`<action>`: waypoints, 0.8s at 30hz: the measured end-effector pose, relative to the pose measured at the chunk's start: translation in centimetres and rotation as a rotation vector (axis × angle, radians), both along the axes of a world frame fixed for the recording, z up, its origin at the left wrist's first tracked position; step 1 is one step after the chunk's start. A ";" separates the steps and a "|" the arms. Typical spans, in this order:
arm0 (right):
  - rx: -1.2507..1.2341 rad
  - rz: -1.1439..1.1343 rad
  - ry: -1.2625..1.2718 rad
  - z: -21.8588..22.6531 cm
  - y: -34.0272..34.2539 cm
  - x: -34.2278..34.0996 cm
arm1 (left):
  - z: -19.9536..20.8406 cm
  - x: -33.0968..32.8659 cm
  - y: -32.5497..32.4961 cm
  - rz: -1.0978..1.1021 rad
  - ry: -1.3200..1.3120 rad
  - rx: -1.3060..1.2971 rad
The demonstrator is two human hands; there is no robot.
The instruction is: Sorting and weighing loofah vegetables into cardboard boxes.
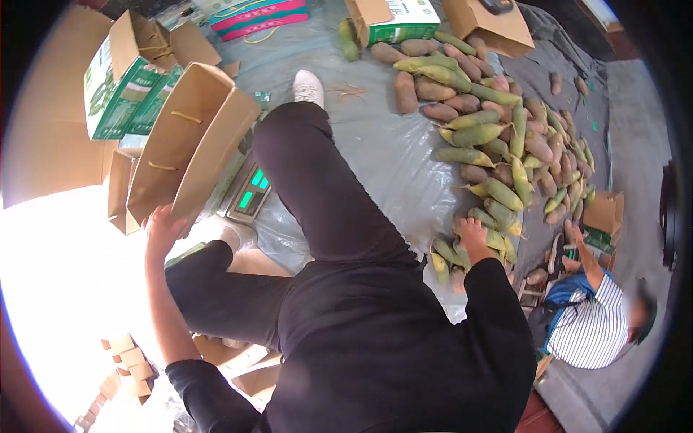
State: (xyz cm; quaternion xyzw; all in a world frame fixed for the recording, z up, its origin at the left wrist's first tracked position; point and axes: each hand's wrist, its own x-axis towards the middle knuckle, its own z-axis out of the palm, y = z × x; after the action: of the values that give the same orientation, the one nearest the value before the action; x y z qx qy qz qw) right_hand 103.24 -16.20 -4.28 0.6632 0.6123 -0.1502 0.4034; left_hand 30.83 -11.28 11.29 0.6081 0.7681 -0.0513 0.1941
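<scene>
On my left, my left hand (164, 225) has its fingers closed on the near edge of a tall, open-topped brown cardboard box (206, 137) with yellow cord handles. The box leans over a digital scale (249, 193) with lit green displays and hides part of it. To my right, my right hand (473, 238) reaches down into the near end of a heap, its fingers curled over a green radish (497, 240), which the hand partly covers. Long green radishes (480, 136) and pinkish-brown tubers (435, 90) lie mixed in that heap.
Green printed boxes (115, 86) stand at the far left, and another green-and-white box (401, 20) stands behind the heap. A pink and teal box (260, 16) is at the back. Plastic sheeting (368, 159) covers the floor. Another person (588, 325) sits at the right.
</scene>
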 end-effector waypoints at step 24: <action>0.322 -0.177 0.165 3.7 7.7 -3.6 | -1.0 2.0 -0.5 0.151 -0.073 0.196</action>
State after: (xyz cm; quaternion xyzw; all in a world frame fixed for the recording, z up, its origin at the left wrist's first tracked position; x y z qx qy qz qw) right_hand 99.66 -8.52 -0.57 0.7559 0.5985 -0.1390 0.2261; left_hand 32.83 -11.75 10.27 0.5659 0.8055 0.0606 0.1649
